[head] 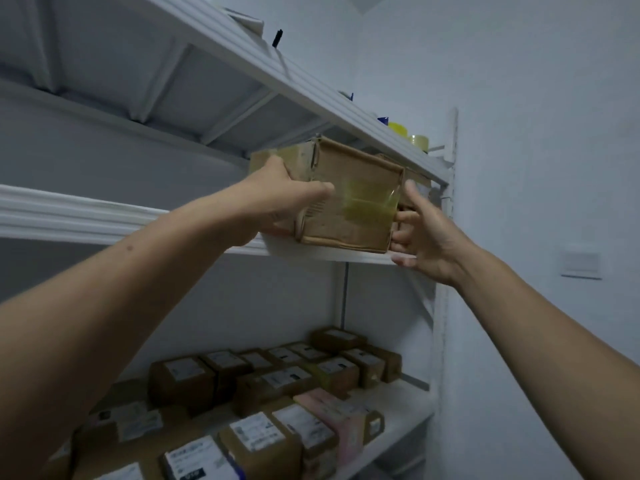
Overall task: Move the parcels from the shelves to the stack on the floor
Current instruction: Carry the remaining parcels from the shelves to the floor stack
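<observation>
A brown cardboard parcel (pixel 349 195) with yellowish tape sits at the front edge of the middle white shelf (pixel 79 216), near its right end. My left hand (pixel 284 199) grips its left side, thumb across the front face. My right hand (pixel 420 230) is at the parcel's right edge, fingers curled behind that side and touching it. Another brown parcel (pixel 417 178) shows just behind, mostly hidden. The stack on the floor is out of view.
Several labelled brown parcels (pixel 263 386) and a pink one (pixel 332 410) fill the lower shelf. The top shelf (pixel 311 88) carries yellow tape rolls (pixel 398 128) and a black object (pixel 277 38). A white wall with a switch plate (pixel 581 261) is close on the right.
</observation>
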